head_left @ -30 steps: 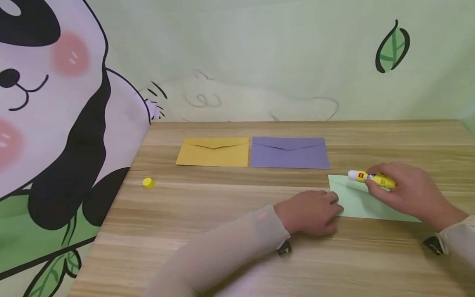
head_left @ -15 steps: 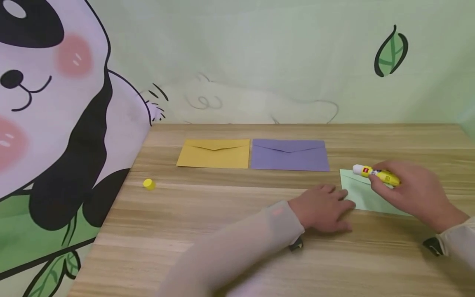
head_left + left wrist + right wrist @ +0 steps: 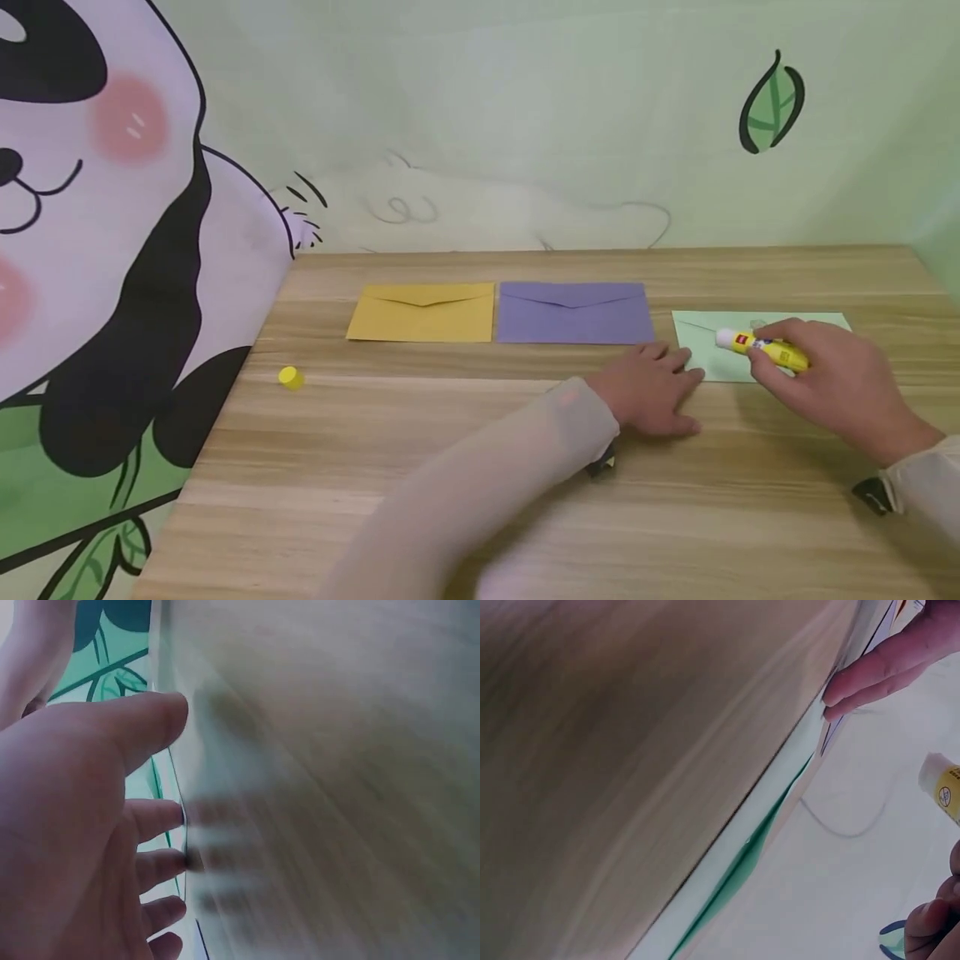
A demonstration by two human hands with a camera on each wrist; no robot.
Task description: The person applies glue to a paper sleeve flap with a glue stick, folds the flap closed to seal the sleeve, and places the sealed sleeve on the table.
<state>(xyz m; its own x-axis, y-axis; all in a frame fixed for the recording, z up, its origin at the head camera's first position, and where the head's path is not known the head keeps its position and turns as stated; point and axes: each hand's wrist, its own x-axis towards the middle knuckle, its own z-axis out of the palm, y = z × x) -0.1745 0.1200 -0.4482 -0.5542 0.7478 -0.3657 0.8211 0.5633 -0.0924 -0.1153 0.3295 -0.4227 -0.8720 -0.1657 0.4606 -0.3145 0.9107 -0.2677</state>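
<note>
A light green envelope [image 3: 701, 358] lies on the wooden table at the right. My left hand [image 3: 652, 390] is palm down at its near left corner, fingertips touching the paper. Seen from the left wrist, that hand [image 3: 82, 817] has its thumb apart and fingers extended. My right hand [image 3: 847, 383] grips a yellow glue stick [image 3: 741, 339], cap off, white end pointing left above the envelope. The right wrist view has the white-ended glue stick [image 3: 945, 784] raised off the paper. There the envelope's edge [image 3: 739, 859] bows up slightly, its darker green inside showing.
Yellow [image 3: 423, 321] and purple [image 3: 573, 323] envelopes lie side by side farther back, flaps toward the wall. The yellow cap [image 3: 291, 377] stands near the table's left edge. A pale green panda-printed backdrop [image 3: 487, 125] rises behind the table [image 3: 337, 467].
The green envelope has slid away from me, toward the back and almost in line with the other two. My left hand has moved with it; the right hand keeps holding the glue stick.
</note>
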